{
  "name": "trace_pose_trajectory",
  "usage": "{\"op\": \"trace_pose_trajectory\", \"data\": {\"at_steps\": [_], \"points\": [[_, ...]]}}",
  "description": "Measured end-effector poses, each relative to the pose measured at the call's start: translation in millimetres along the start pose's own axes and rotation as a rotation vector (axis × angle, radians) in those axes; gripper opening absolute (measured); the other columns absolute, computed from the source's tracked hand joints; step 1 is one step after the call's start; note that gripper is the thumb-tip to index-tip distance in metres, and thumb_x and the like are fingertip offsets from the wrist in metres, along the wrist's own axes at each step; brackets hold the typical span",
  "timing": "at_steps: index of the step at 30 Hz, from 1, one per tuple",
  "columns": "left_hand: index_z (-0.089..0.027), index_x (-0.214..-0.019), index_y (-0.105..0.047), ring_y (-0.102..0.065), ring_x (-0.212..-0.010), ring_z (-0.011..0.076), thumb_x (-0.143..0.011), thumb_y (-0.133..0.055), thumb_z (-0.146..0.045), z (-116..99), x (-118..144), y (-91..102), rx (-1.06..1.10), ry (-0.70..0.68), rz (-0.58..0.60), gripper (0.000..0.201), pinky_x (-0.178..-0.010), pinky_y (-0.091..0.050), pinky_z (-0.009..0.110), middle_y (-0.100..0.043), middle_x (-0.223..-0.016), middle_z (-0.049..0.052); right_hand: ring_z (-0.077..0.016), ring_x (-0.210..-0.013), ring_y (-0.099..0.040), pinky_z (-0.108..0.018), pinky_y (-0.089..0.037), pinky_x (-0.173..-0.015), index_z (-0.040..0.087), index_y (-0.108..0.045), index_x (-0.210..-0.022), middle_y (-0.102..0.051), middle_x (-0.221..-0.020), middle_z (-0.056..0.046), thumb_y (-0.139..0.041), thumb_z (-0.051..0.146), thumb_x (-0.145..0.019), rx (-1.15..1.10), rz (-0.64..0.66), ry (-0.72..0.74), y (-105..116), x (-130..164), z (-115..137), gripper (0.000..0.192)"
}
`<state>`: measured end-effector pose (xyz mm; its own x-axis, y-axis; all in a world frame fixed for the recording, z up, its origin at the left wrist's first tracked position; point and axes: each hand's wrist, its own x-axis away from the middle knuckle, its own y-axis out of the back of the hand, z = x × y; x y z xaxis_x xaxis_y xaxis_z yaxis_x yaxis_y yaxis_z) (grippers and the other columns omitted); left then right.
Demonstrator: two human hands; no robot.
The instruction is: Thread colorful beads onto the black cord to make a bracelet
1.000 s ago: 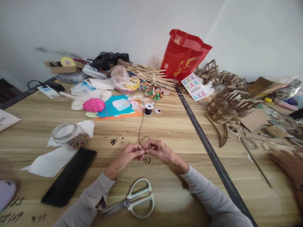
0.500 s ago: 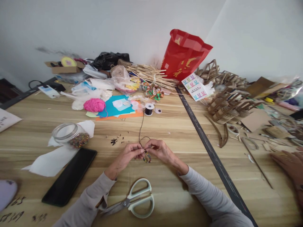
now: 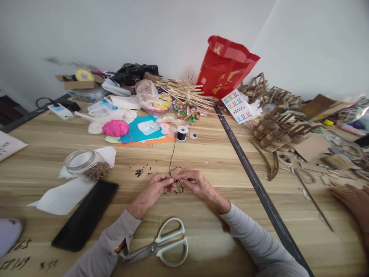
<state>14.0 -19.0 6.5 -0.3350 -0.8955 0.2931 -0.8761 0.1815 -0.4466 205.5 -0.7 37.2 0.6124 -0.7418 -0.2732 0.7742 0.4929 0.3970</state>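
Note:
Both hands meet over the wooden table around a small loop of colourful beads (image 3: 180,189) on black cord. My left hand (image 3: 155,189) is closed, pinching the cord at the loop's upper left. On the other side, my right hand (image 3: 198,185) pinches the cord with thumb and forefinger. The exact spot between the fingertips is too small to make out. A thin black cord (image 3: 172,156) runs from the fingers back to a white-ended spool (image 3: 182,133). Scissors with pale handles (image 3: 173,252) lie near my forearms, their blades partly by the left sleeve.
Left stand a glass jar of beads (image 3: 86,163), white paper (image 3: 62,198) and a black phone (image 3: 86,215). Short black cord bits (image 3: 139,172) lie beyond my left hand. Pink yarn (image 3: 115,128), a red bag (image 3: 226,67) and woven baskets (image 3: 273,129) sit farther back. Another person's hand (image 3: 353,202) rests at right.
The bead loop has risen slightly and tilted between my fingertips. My hands keep nearly the same place and grip.

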Motion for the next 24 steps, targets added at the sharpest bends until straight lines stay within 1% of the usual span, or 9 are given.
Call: {"op": "trace_pose_trajectory", "data": {"at_steps": [3,6,11,14,17,21,24], "points": [[-0.009,-0.069,-0.069,-0.06,-0.055,0.0113,-0.061,-0.083,-0.029,-2,1,-0.2,0.059,0.01,0.024,0.025,-0.055,-0.046,0.022,-0.068,-0.061,0.003,-0.0169,-0.094,-0.062,-0.024,-0.05,-0.071,0.016,-0.068,-0.105,-0.065,-0.103,-0.01,-0.05,0.027,-0.094,0.029,0.017,0.039,2,0,1,0.024],[-0.01,-0.069,-0.07,-0.062,-0.056,0.0114,-0.063,-0.082,-0.028,-5,2,-0.6,0.128,0.035,0.065,0.023,-0.054,-0.047,0.021,-0.069,-0.061,0.003,-0.0165,-0.096,-0.061,-0.024,-0.05,-0.072,0.017,-0.067,-0.109,-0.064,-0.106,-0.01,-0.049,0.026,-0.094,0.07,0.037,0.077,5,0,2,0.025],[-0.01,-0.067,-0.068,-0.062,-0.054,0.0105,-0.062,-0.084,-0.025,-6,2,-0.1,0.226,0.069,0.08,0.022,-0.052,-0.049,0.019,-0.068,-0.059,0.002,-0.0158,-0.1,-0.06,-0.027,-0.048,-0.087,0.017,-0.064,-0.114,-0.062,-0.108,-0.01,-0.045,0.019,-0.095,0.213,0.097,0.19,8,0,4,0.027],[-0.01,-0.067,-0.067,-0.062,-0.053,0.0106,-0.061,-0.085,-0.023,-4,0,1.1,0.276,0.083,0.073,0.022,-0.051,-0.05,0.019,-0.068,-0.057,0.002,-0.0156,-0.102,-0.059,-0.027,-0.048,-0.086,0.017,-0.061,-0.117,-0.06,-0.111,-0.011,-0.041,0.017,-0.096,0.341,0.156,0.227,11,0,5,0.029],[-0.01,-0.066,-0.067,-0.062,-0.052,0.0107,-0.061,-0.085,-0.021,-3,-1,2.4,0.301,0.097,0.076,0.022,-0.05,-0.05,0.019,-0.068,-0.057,0.002,-0.0147,-0.099,-0.06,-0.025,-0.049,-0.082,0.018,-0.059,-0.118,-0.059,-0.111,-0.01,-0.039,0.014,-0.096,0.461,0.189,0.251,14,2,7,0.031],[-0.009,-0.066,-0.067,-0.062,-0.051,0.0102,-0.06,-0.085,-0.02,-3,-1,3.2,0.332,0.13,0.073,0.021,-0.05,-0.05,0.019,-0.068,-0.057,0.002,-0.0145,-0.093,-0.061,-0.024,-0.05,-0.077,0.019,-0.058,-0.12,-0.059,-0.11,-0.01,-0.039,0.013,-0.095,0.619,0.2,0.277,16,4,9,0.032],[-0.009,-0.067,-0.067,-0.061,-0.052,0.0097,-0.061,-0.084,-0.02,-3,0,3.1,0.329,0.135,0.078,0.021,-0.051,-0.05,0.018,-0.067,-0.057,0.002,-0.0153,-0.092,-0.061,-0.025,-0.049,-0.076,0.019,-0.056,-0.121,-0.06,-0.108,-0.01,-0.039,0.014,-0.095,0.69,0.188,0.318,15,6,8,0.031]]}}
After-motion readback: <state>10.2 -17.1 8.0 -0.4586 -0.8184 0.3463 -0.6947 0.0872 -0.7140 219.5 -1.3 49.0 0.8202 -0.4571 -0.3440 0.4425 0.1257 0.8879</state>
